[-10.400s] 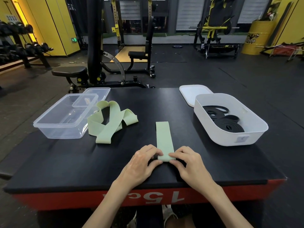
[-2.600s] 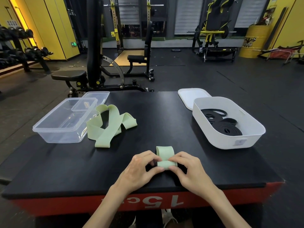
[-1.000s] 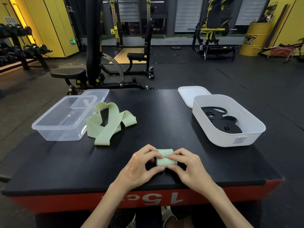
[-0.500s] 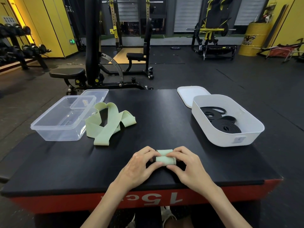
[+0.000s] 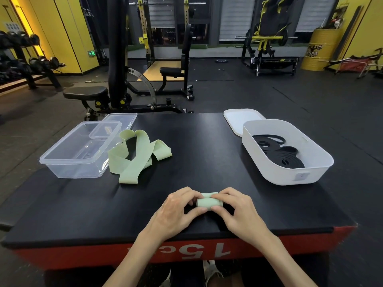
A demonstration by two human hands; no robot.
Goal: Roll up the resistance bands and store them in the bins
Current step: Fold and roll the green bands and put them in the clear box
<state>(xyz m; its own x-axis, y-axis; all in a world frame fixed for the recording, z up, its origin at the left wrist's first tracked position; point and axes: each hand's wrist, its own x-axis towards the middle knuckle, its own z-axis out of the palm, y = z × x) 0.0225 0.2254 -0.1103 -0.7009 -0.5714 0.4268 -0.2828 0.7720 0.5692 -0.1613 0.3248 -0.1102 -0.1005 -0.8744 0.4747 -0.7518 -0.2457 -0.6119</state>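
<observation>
- Lower centre of frame: left hand (image 5: 176, 212) and right hand (image 5: 238, 210) both pinch the green band roll (image 5: 208, 202), fingers curled over its two ends. The roll sits on the black platform top (image 5: 207, 146), near the front edge.
- A short strip shows just beyond the roll, so winding seems nearly done.
- Left of centre: loose green bands (image 5: 136, 156) in a heap, touching the clear bin (image 5: 72, 170).
- Right: white bin (image 5: 275, 172) holds coiled black bands (image 5: 286, 157).
- Risk: shifting to a one-handed grip for the carry could slacken the pinch, and the elastic would spring open.
- Risk: a slack roll dropped into a bin may unwind there.
</observation>
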